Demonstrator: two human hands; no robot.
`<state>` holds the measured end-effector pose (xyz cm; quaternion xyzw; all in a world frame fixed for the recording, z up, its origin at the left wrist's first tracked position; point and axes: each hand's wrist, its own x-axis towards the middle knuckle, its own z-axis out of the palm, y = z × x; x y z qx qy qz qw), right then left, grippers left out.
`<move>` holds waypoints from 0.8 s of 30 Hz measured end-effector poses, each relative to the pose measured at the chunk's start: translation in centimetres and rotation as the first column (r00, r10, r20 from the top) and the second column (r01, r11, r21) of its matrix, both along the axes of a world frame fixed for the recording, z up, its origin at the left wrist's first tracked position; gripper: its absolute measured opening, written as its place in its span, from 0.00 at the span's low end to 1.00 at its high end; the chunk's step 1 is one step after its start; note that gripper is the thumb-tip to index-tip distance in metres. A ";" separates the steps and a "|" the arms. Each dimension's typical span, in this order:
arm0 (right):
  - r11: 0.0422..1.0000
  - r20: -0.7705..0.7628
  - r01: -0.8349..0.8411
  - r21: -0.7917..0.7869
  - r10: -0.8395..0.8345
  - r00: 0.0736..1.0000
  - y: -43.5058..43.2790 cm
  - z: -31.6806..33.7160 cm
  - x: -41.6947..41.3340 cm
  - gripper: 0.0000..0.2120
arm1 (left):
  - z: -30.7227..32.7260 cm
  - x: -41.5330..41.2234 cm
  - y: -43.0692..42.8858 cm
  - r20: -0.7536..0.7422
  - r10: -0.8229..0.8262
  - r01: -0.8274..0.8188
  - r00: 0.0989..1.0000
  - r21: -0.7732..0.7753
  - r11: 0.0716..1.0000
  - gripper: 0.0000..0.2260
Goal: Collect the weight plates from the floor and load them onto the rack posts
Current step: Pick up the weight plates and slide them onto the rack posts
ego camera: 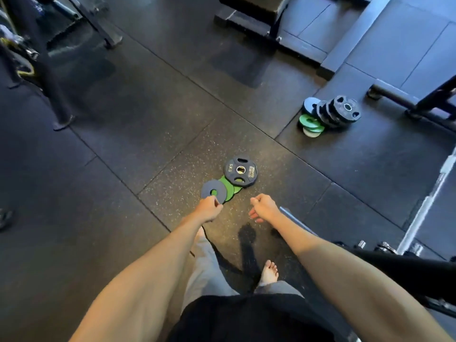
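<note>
Your left hand [209, 208] pinches the near edge of a small grey plate [212, 190]. The plate lies on the rubber floor [123, 144], overlapping green plates [228, 186] under a black 5 kg plate [240, 171]. Your right hand [265, 208] hangs nearby, fingers loosely curled, holding nothing. Another plate pile [330, 114] sits well apart, to the right.

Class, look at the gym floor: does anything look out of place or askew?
Yes. Near the left hand, a grey plate, green plates and black plate overlap untidily; farther right, a stack of black plates leans sideways.
</note>
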<state>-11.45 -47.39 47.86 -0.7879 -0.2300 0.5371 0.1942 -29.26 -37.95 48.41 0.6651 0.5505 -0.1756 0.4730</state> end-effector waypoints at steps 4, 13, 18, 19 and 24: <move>0.973 -0.033 0.222 -0.061 -0.224 0.974 4.7 -0.6 -1.2 0.12 | -1.1 1.0 7.9 -0.051 -0.196 0.196 0.979 0.002 0.981 0.06; 0.781 -0.082 0.617 -0.092 -0.624 0.777 12.0 -3.5 -1.6 0.09 | -2.8 7.6 21.3 -0.067 -0.526 0.525 0.848 -0.031 0.851 0.06; 0.655 -0.122 0.749 -0.098 -0.755 0.645 14.0 -8.3 -1.0 0.09 | -6.3 11.7 25.0 -0.100 -0.628 0.628 0.772 -0.040 0.777 0.06; 0.623 -0.139 0.775 -0.108 -0.781 0.608 14.3 -9.4 -1.0 0.09 | -6.8 12.5 25.4 -0.101 -0.634 0.634 0.766 -0.040 0.772 0.06; 0.444 -0.170 0.874 -0.196 -0.893 0.416 16.6 -12.9 -0.8 0.10 | -10.4 16.3 27.3 -0.136 -0.732 0.728 0.668 -0.085 0.680 0.05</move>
